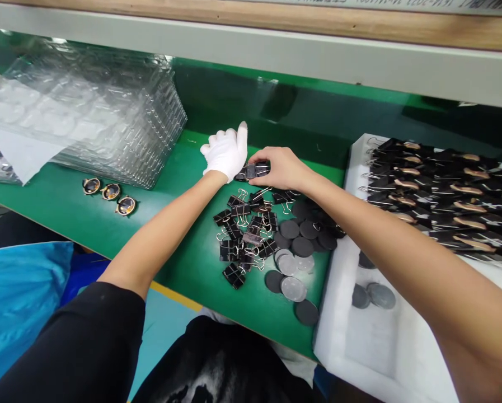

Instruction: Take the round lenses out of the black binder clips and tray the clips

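Observation:
My left hand (226, 151) wears a white glove and sits at the back of the green table, its thumb stretched out and its foreshortened fingers slightly apart. Nothing shows in it. Beside its wrist, the fingers of my bare right hand (280, 167) are closed around black binder clips (257, 170) lying side by side. Nearer me lies a loose heap of black binder clips (246, 235) with silver wire handles. Right of the heap are black round discs (302, 247) and several grey, shiny ones (293, 289).
Clear plastic trays (120, 129) are stacked at the back left, with white sheets over them. Three gold-rimmed round pieces (111, 192) lie in front. On the right, a white foam box (334, 313) holds rows of clipped black pieces (410, 172). A grey shelf edge (251, 45) crosses above.

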`<action>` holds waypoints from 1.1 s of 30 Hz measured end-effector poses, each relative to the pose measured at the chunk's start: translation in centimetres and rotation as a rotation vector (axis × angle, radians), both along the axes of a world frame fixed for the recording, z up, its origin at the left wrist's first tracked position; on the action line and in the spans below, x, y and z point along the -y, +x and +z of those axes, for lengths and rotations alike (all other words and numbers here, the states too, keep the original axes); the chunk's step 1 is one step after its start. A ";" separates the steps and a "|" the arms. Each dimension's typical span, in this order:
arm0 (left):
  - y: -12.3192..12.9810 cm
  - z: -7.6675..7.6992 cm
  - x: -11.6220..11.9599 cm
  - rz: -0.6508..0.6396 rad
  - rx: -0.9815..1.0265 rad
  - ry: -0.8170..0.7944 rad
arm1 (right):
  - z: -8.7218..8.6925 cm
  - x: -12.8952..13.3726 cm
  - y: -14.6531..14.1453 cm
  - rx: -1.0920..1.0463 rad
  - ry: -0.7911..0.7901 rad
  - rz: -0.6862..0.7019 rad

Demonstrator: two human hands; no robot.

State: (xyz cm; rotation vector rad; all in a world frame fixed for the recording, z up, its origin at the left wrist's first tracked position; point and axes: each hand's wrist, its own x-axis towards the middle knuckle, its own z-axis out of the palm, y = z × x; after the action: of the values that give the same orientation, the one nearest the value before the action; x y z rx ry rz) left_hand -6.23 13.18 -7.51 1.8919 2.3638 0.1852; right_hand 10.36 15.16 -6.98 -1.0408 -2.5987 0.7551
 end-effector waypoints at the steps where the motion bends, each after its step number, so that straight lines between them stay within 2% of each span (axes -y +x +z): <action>1: 0.0 0.0 0.0 -0.004 0.000 0.002 | 0.0 0.0 0.0 -0.005 0.001 -0.002; 9: -0.4 -0.5 -0.8 0.001 0.086 0.040 | 0.0 -0.2 -0.2 0.002 -0.003 0.022; 11: -0.9 -0.7 -1.2 0.035 0.301 0.123 | 0.4 -0.3 -0.3 0.021 -0.025 0.017; 14: -1.6 -0.9 -0.6 0.051 0.871 0.409 | 1.4 -0.7 0.3 -0.001 -0.089 -0.056; 15: -1.8 -1.0 0.0 0.025 1.008 0.496 | 1.9 -0.8 0.7 -0.024 -0.136 -0.083; 17: -1.9 -1.3 1.3 -0.039 1.082 0.566 | 3.1 -0.9 1.7 -0.075 -0.296 -0.105; 21: -1.9 -2.5 2.8 -0.113 1.166 0.565 | 6.0 0.5 4.2 -0.212 -0.681 -0.109; 24: -2.1 -3.0 2.0 -0.079 1.195 0.504 | 7.8 3.4 6.5 -0.360 -0.830 -0.168; 26: -2.2 -2.9 1.2 -0.059 1.189 0.450 | 8.4 6.4 8.8 -0.412 -0.761 -0.168; 29: -2.5 -2.6 0.5 -0.066 1.147 0.382 | 8.8 11.6 13.2 -0.470 -0.553 -0.174; 33: -2.8 -2.5 0.0 -0.101 1.065 0.311 | 8.9 18.8 21.3 -0.462 -0.192 -0.310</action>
State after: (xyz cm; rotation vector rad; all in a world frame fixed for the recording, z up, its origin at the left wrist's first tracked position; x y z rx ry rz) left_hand -9.01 13.18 -9.99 1.4069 1.5393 1.2400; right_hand 31.62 -3.63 1.97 -1.1272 -1.9545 1.0344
